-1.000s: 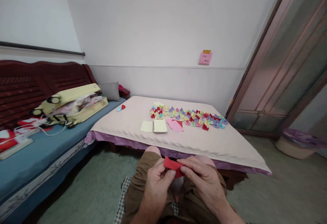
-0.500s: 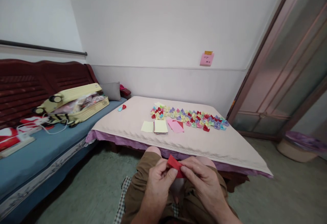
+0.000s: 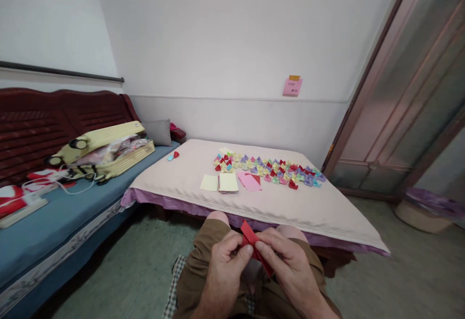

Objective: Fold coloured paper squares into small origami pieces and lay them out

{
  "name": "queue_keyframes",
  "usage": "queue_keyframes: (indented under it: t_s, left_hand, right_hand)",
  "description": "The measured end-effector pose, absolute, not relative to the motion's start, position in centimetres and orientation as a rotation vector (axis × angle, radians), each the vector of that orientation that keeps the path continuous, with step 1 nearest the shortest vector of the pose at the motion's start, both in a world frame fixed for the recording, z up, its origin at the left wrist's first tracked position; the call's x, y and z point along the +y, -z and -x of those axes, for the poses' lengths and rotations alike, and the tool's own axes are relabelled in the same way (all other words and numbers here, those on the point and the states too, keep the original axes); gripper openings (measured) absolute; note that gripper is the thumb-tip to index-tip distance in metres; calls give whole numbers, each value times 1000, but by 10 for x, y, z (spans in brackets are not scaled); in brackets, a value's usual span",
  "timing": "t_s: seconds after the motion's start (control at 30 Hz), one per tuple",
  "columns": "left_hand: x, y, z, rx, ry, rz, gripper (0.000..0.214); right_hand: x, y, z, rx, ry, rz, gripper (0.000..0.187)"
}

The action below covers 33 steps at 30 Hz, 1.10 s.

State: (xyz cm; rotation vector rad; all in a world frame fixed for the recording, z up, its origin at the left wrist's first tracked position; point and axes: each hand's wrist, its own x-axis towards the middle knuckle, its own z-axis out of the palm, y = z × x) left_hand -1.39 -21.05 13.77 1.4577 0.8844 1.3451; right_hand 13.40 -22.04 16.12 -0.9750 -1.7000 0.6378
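A folded piece of red paper (image 3: 249, 232) is held above my lap, pinched from both sides. My left hand (image 3: 227, 265) is closed on its left part, thumb on top. Closed on its right part is my right hand (image 3: 286, 261), with the thumb close to the left thumb. One narrow red strip sticks up between the hands and another end points down toward the right palm. On the table beyond my knees lie a stack of pale yellow square paper (image 3: 228, 182), a single yellow sheet (image 3: 209, 182) and pink sheets (image 3: 249, 181) partly over a red one.
Several small folded paper pieces (image 3: 276, 169) in many colours spread over the right back of the cream-covered table (image 3: 174, 178). A red and a blue piece (image 3: 173, 155) lie far left. An open yellow suitcase (image 3: 109, 144) rests on the blue bench (image 3: 83, 202). A lined bin (image 3: 421, 212) stands right.
The red paper has been turned in my fingers, so a narrower strip now stands up and an end slants down to the right. Both hands keep their pinch on it.
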Motion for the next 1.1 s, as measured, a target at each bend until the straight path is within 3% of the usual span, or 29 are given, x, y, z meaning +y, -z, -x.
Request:
queue_keyframes:
  t_s: [0.2,0.4,0.57,0.9,1.1]
  left_hand:
    - [-211,-138,9,865,-1370,-1196,8]
    - [-209,-142,13,766,-1451,-1011,47]
    - [-213,-146,19,725,-1369,-937,11]
    - [-207,-138,20,850,-1423,-865,19]
    - [-207,-142,20,796,-1453,-733,21]
  right_hand:
    - [-220,-156,-131,-1670,-599,990,16]
    - [-221,-162,-131,-1698,-716,1025,21]
    - [-222,-160,-128,-1728,-892,1013,25]
    - [-224,-149,-128,-1571,-1195,1092,22]
    - [-227,-147,-133,-1584,-1123,1035,25]
